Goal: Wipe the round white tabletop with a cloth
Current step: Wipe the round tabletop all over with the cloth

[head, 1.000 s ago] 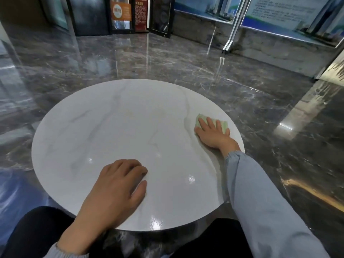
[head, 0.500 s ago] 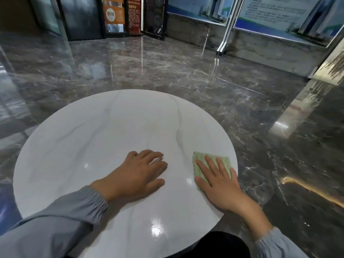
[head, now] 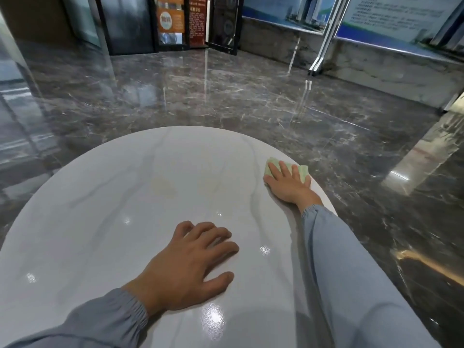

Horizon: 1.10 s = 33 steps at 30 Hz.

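Our right grip (head: 288, 184) lay flat and wide open, fingers straight and spread. It pressed the green cloth (head: 303, 172) down on the tabletop (head: 113, 209) rather than curling round it, and the cloth showed past the fingertips and at either side. Cloth and hand sat at the far right of the round top, just beside the rim, with the dark marble floor (head: 226, 96) beyond. Our left grip (head: 185, 267) rested on the near middle of the tabletop, fingers loosely bent and holding nothing, apparently as a brace. We judged the step in hand to be a wiping pass along the right edge. Doing it well called for even palm pressure, so that the cloth travelled with the hand and neither bunched nor slid off the rim. Strokes would best follow the curve of the edge and overlap as they worked leftward. A faint tan patch (head: 163, 184) lay toward the far middle; we could not tell whether it was a stain or a reflection, but it deserved a firmer pass. The bracing hand would have to lift so the cloth could reach the surface under it.
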Each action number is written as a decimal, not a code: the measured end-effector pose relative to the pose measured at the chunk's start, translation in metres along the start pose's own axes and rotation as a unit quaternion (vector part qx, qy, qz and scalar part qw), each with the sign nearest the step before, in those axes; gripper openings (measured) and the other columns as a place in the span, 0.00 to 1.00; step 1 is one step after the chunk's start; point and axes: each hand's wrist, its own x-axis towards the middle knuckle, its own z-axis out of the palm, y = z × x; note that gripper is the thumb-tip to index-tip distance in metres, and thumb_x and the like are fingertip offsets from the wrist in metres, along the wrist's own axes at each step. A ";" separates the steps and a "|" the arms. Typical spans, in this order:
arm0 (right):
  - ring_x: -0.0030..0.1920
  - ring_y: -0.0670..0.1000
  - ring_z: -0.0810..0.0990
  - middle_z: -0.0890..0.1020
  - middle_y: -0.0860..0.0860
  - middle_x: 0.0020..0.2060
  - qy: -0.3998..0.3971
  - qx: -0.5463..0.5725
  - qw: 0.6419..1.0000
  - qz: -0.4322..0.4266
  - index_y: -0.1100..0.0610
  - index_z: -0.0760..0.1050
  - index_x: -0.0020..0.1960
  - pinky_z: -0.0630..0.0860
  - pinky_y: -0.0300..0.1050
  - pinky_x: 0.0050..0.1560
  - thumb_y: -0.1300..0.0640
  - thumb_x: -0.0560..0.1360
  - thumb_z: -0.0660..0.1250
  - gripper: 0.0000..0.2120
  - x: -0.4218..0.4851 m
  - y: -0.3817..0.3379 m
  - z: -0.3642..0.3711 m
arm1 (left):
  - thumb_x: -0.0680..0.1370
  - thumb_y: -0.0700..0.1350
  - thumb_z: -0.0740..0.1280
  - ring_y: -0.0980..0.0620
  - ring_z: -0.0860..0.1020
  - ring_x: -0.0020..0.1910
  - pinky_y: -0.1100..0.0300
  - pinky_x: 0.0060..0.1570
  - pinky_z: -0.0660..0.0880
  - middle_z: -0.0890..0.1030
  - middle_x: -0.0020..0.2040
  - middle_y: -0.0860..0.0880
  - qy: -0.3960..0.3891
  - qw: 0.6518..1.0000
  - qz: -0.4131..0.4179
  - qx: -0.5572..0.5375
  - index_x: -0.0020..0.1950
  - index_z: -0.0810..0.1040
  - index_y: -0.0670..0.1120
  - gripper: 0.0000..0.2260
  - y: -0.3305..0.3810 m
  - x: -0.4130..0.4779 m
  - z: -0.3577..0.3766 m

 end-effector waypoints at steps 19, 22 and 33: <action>0.82 0.51 0.33 0.37 0.40 0.82 -0.015 -0.026 0.999 -0.023 0.33 0.39 0.82 0.34 0.66 0.78 0.33 0.83 0.44 0.29 -0.104 0.028 0.032 | 0.80 0.66 0.62 0.51 0.70 0.70 0.46 0.69 0.63 0.73 0.69 0.60 -0.001 1.000 -0.005 0.006 0.67 0.74 0.62 0.18 -0.001 0.003 -0.001; 0.83 0.53 0.35 0.39 0.41 0.83 0.011 -0.003 1.000 0.017 0.34 0.41 0.82 0.35 0.69 0.77 0.33 0.83 0.44 0.30 -0.038 0.026 0.014 | 0.79 0.66 0.63 0.52 0.70 0.70 0.46 0.69 0.63 0.73 0.69 0.60 -0.003 1.000 -0.007 -0.010 0.66 0.73 0.63 0.17 -0.001 0.002 -0.001; 0.83 0.56 0.35 0.39 0.43 0.84 -0.021 -0.001 1.000 0.009 0.36 0.41 0.83 0.36 0.73 0.76 0.34 0.83 0.45 0.30 0.040 -0.018 -0.017 | 0.80 0.67 0.62 0.53 0.69 0.70 0.47 0.69 0.62 0.72 0.69 0.62 -0.002 1.000 -0.010 -0.003 0.66 0.72 0.64 0.17 0.002 0.002 -0.003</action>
